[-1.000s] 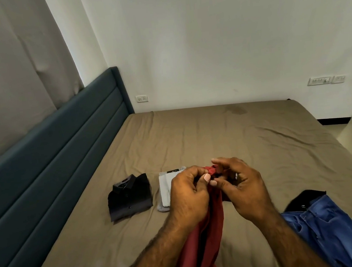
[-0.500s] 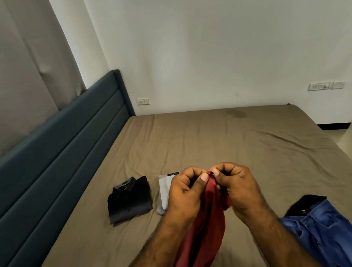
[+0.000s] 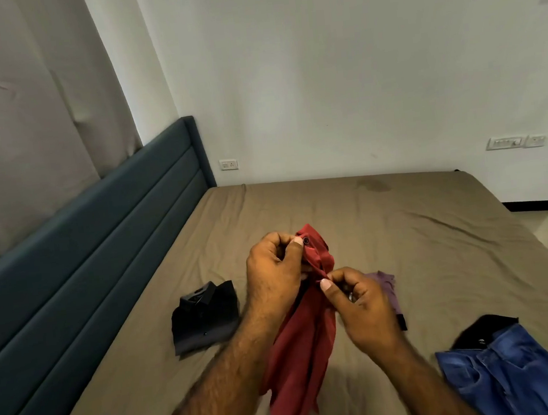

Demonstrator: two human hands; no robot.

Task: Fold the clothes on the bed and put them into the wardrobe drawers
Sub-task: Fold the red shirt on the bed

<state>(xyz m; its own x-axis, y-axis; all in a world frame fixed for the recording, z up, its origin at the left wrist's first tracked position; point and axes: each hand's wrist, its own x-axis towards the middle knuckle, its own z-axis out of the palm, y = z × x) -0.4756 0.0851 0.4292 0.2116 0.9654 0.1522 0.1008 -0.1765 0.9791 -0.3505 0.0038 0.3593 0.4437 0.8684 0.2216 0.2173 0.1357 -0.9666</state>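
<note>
Red shirt (image 3: 302, 356): centre of view, held up over bed, lower part hangs toward 6 o'clock; dark button visible near top edge.
L hand (image 3: 275, 278): at 10 o'clock of red shirt, fingers curled, thumb + forefinger pinch top edge just beside the button.
R hand (image 3: 360, 303): at 3 o'clock of red shirt, lower than L hand; thumb + fingers pinch a fold of the fabric. Ring-like glint on one finger, too small to confirm.
Black shirt (image 3: 204, 317): folded, collar up, flat on bed at 9 o'clock of the hands, near headboard side.
Purple garment (image 3: 384, 287): on bed just behind R hand, at 3 o'clock; mostly hidden, fold state unclear.
Blue jeans (image 3: 513, 374): unfolded, at 4 o'clock, near bed's R edge.
Black item (image 3: 485, 328): touching jeans' top end; type unclear.
Bed (image 3: 403, 227): brown sheet, wrinkled.
Headboard (image 3: 85, 261): dark teal, padded, runs along 9 o'clock side.
Wall sockets (image 3: 228, 164): on white wall at 12 o'clock.
</note>
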